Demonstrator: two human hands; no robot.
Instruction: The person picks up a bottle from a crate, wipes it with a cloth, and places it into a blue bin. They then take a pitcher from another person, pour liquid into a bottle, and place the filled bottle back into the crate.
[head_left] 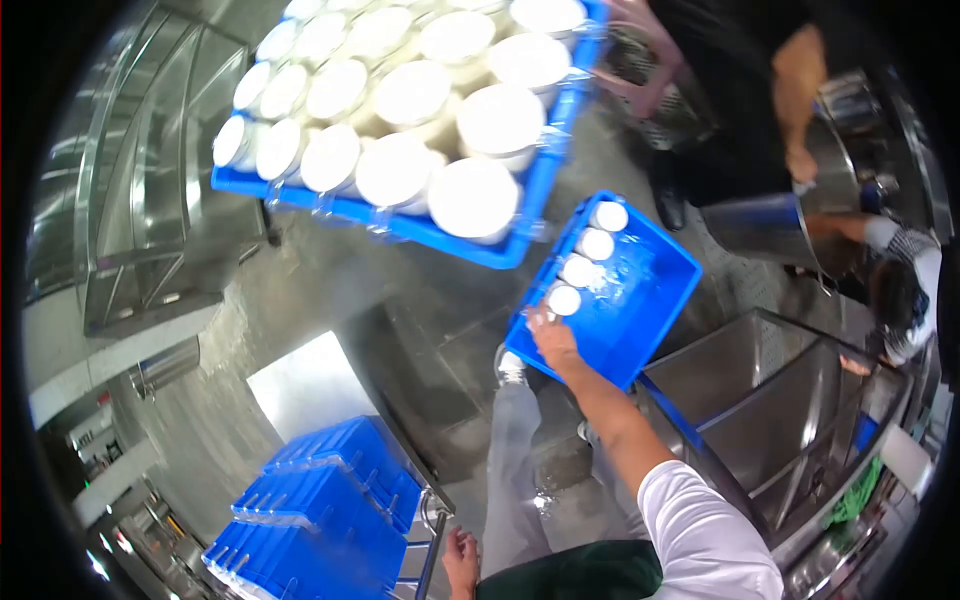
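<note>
A row of several white-lidded containers stands along the left side of a blue crate whose other part shows its bare, shiny bottom. My right hand reaches down into that crate's near left corner, fingers curled at the nearest container; part of the grip is hidden. Low in the view, my left hand hangs with loosely bent fingers and nothing in it, close to a metal cart rail. Above, a larger blue crate is packed with rows of white-lidded containers.
Stacked blue crates stand at lower left by a pale flat board. Metal racks line the left. At right are a steel-framed stand, a large metal pot and two people, one in dark clothes.
</note>
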